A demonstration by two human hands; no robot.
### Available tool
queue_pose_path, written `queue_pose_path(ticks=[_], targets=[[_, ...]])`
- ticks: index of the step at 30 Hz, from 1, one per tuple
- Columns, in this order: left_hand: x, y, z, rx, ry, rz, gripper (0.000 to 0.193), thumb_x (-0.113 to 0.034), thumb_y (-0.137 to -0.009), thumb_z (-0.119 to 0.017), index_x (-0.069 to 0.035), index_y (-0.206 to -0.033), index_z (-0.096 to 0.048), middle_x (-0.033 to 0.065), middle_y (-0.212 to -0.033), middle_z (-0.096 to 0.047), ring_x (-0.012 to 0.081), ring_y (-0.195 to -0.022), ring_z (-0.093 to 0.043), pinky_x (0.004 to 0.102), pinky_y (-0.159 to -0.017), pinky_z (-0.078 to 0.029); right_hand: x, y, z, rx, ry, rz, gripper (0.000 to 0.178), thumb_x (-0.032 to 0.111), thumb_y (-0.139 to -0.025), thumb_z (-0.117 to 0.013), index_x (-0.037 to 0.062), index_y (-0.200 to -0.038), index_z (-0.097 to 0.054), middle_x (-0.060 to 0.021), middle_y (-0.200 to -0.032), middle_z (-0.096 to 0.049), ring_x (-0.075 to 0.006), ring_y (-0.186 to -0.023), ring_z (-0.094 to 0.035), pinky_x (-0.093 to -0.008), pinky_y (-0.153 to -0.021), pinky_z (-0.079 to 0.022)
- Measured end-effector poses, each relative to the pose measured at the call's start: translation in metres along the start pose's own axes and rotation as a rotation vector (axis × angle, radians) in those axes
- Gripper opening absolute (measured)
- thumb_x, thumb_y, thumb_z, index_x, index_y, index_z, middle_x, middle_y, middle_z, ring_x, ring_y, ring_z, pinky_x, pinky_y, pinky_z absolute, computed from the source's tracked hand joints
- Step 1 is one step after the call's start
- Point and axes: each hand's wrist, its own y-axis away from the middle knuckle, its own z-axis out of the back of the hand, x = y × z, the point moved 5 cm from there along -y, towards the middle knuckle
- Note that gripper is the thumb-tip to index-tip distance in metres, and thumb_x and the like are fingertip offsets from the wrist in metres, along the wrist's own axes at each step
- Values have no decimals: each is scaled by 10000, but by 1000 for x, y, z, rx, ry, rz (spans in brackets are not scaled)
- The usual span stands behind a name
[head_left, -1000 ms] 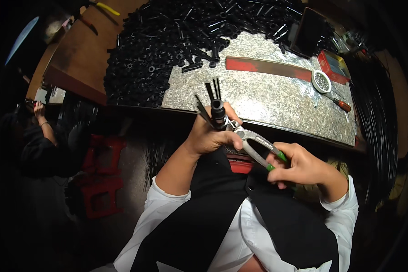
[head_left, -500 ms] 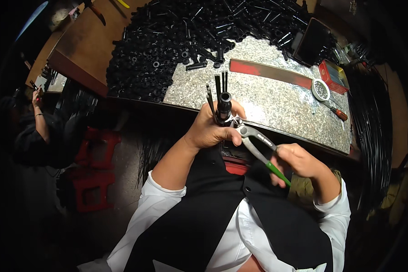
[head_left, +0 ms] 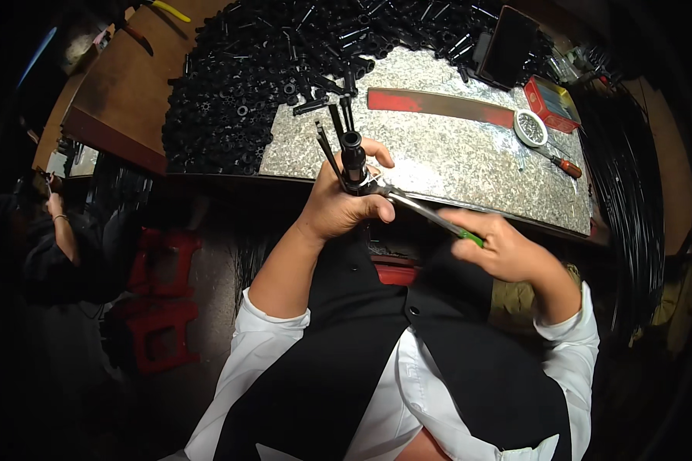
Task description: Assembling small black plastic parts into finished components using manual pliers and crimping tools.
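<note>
My left hand (head_left: 333, 209) is wrapped round a black tubular hub (head_left: 353, 160) with several thin black rods (head_left: 334, 121) standing up beside it. The hub is held upright just off the table's front edge. In my right hand (head_left: 504, 247) is a pair of green-handled pliers (head_left: 424, 210), seen nearly edge-on. Their jaws meet a wire or small metal piece at the hub's base, beside my left thumb. Exactly what the jaws grip is too small to tell.
The speckled tabletop (head_left: 430, 169) carries a big heap of black tubular parts (head_left: 231, 100), a red-and-brown strip (head_left: 438, 107), a white bowl of small metal bits (head_left: 530, 128), a screwdriver (head_left: 567, 167) and a red box (head_left: 552, 104). Red stools (head_left: 158, 323) and a co-worker's arm (head_left: 65, 230) are at left.
My right hand has swung the pliers up and turned them, so their handles, seen spread before, now look like one line. The hub stays in my left hand. The view has shifted slightly.
</note>
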Motion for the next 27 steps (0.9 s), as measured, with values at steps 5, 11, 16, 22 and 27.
queue_pose_path(ticks=[5, 11, 16, 22, 27], targets=[[0, -2, -7, -21, -47, -12, 689, -329, -445, -935, -72, -940, -530, -24, -882, -493, 97, -792, -480, 244, -732, -403, 8, 2, 15, 277, -130, -148, 501, 283, -873, -621, 10, -1276, -504, -97, -960, -635, -192, -888, -590, -314, -825, -460], [11, 0, -6, -105, 8, -10, 673, -228, -457, -947, -87, -922, -482, -36, -874, -477, 68, -764, -464, 221, -685, -405, 22, -5, 24, -80, 468, 11, 358, 197, -863, -635, -3, -1130, -506, -214, -911, -592, -400, -856, -584, -448, -724, -451], [7, 0, -5, -189, -84, -216, 687, -262, -465, -945, -91, -935, -475, -39, -873, -469, 59, -708, -456, 209, -631, -405, 9, -11, 10, -165, 453, 24, 252, 124, -818, -679, -11, -926, -495, -227, -839, -563, -423, -773, -562, -444, -645, -439], [0, -3, -9, -122, 236, -161, 720, -299, -552, -898, -61, -1002, -389, -97, -538, -342, 10, -480, -295, 175, -465, -237, 4, -6, 11, -259, 473, 99, 289, 60, -743, -710, 3, -908, -480, -196, -789, -546, -415, -709, -559, -432, -599, -436], [-6, -1, -10, -15, 252, -56, 704, -232, -543, -912, -63, -987, -392, -92, -522, -376, 0, -475, -327, 161, -468, -251, 21, 8, 25, -346, 671, 151, 385, 42, -658, -730, 21, -962, -495, -162, -808, -544, -385, -725, -571, -404, -591, -453]])
